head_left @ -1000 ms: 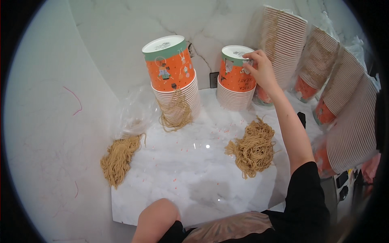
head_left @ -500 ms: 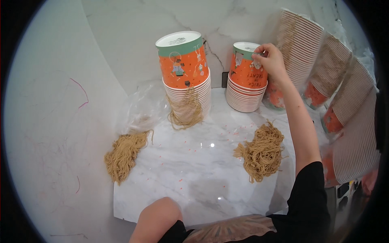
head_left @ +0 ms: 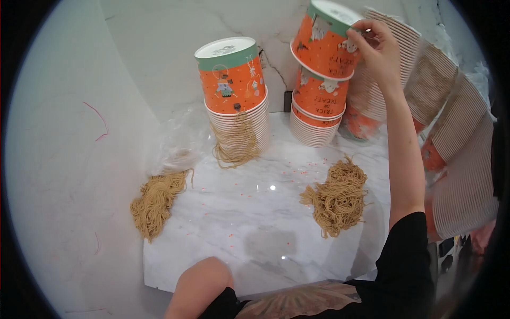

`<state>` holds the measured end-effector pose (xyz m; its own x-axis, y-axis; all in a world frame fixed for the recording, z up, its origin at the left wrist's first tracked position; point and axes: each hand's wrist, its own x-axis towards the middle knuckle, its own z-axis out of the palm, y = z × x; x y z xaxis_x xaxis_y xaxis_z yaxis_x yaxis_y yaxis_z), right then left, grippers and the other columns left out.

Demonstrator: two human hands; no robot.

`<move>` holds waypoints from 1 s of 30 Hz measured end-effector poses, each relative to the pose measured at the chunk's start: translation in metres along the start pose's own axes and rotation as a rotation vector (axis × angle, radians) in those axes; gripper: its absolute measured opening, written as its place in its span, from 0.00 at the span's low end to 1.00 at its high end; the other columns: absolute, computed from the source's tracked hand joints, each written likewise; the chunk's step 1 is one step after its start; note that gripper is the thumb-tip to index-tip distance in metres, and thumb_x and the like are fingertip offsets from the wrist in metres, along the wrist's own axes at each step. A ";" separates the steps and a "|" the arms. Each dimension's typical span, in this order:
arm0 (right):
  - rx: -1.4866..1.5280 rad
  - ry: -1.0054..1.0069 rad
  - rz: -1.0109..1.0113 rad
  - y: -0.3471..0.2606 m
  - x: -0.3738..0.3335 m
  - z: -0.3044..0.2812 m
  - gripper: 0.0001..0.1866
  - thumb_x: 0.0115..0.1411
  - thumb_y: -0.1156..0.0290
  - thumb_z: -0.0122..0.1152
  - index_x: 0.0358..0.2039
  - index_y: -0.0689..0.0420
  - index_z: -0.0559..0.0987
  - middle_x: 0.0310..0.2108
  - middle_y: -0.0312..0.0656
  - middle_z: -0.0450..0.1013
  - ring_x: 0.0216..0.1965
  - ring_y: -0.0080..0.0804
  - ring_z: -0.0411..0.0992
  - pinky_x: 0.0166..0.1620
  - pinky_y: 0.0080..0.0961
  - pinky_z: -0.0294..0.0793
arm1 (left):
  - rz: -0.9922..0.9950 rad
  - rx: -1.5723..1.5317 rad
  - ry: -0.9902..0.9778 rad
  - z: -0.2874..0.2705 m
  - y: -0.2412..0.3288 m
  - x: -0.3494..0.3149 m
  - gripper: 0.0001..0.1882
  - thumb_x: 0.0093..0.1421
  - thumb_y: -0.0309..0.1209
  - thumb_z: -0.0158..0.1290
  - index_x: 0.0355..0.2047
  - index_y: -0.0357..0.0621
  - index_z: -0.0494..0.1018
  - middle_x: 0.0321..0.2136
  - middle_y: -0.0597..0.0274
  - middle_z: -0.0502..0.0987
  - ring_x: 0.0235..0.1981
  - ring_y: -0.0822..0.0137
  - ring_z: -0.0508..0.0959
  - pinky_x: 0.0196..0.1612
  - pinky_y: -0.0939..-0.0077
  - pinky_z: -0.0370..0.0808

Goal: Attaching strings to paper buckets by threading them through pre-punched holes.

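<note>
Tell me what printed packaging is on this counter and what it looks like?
Left cup stack: back centre, orange top cup, green band, white lid.
Lifted cup: orange, green-rimmed, tilted in the right hand.
Right cup stack: orange over white, below it.
Sleeved cup rows: far right, leaning.

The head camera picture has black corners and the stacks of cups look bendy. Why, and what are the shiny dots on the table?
Head view: a fisheye lens leaves a black rim and curves the cup stacks near the edge; the bright dots on the marble table are lamp glare; the right hand looks slightly blurred.
</note>
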<state>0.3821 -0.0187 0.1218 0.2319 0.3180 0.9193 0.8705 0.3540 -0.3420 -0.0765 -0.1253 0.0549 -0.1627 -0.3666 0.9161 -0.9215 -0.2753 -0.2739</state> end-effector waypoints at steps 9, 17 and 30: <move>0.381 0.106 -0.068 -0.070 -0.091 -0.023 0.08 0.67 0.77 0.60 0.44 0.61 0.73 0.39 0.33 0.70 0.38 0.17 0.69 0.44 0.17 0.71 | -0.219 -0.246 -0.002 -0.001 -0.013 0.020 0.08 0.61 0.21 0.50 0.36 0.50 0.75 0.29 0.66 0.78 0.28 0.71 0.81 0.33 0.70 0.83; 0.591 -0.386 0.582 -0.070 -0.214 -0.023 0.08 0.70 0.68 0.59 0.41 0.58 0.72 0.28 0.27 0.67 0.30 0.12 0.64 0.35 0.14 0.66 | -0.730 0.152 0.878 -0.008 -0.093 -0.087 0.06 0.66 0.30 0.58 0.34 0.43 0.74 0.22 0.72 0.71 0.18 0.78 0.65 0.22 0.81 0.62; 0.536 -0.562 0.478 -0.102 -0.297 -0.028 0.05 0.64 0.77 0.62 0.39 0.61 0.75 0.36 0.38 0.74 0.35 0.24 0.72 0.39 0.23 0.73 | -1.289 0.517 0.874 0.069 -0.038 -0.169 0.35 0.64 0.24 0.56 0.66 0.36 0.50 0.57 0.53 0.67 0.58 0.66 0.71 0.61 0.68 0.69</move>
<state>0.2367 -0.1740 -0.1112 0.1484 0.8677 0.4744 0.3853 0.3910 -0.8358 0.0101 -0.1145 -0.1100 0.2702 0.8605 0.4318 -0.4188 -0.2988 0.8575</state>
